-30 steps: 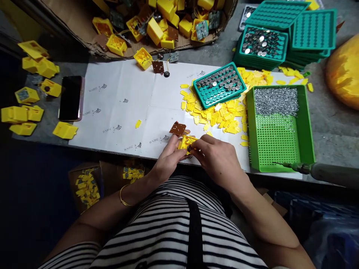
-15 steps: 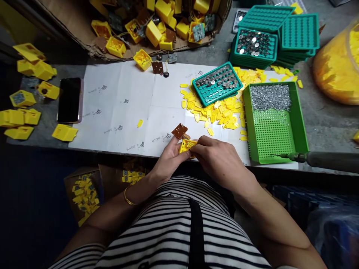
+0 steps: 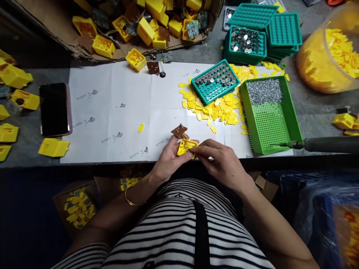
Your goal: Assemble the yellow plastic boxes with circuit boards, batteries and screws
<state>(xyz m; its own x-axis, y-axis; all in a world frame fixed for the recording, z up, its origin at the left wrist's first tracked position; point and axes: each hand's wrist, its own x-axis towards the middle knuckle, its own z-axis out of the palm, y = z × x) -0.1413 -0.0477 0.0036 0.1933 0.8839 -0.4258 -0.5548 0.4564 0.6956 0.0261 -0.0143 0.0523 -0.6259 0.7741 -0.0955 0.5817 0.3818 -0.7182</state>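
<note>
My left hand [image 3: 167, 161] grips a small yellow plastic housing [image 3: 185, 147] at the near edge of the bench, with a brown circuit board [image 3: 179, 130] sticking up from its fingertips. My right hand [image 3: 221, 162] is closed in a pinch against the right side of the same housing; what its fingertips hold is too small to make out. Both hands meet over the white paper sheet [image 3: 117, 108].
A pile of yellow clips [image 3: 215, 108] lies under a teal tray of button cells [image 3: 215, 81]. A green tray of screws [image 3: 269, 112], a screwdriver [image 3: 322, 145], stacked teal trays [image 3: 260, 35], a phone [image 3: 54, 109], a cardboard box of yellow housings [image 3: 146, 26].
The camera has swung to the right and a little nearer. The hands stay together on the housing, and the circuit board has tilted slightly.
</note>
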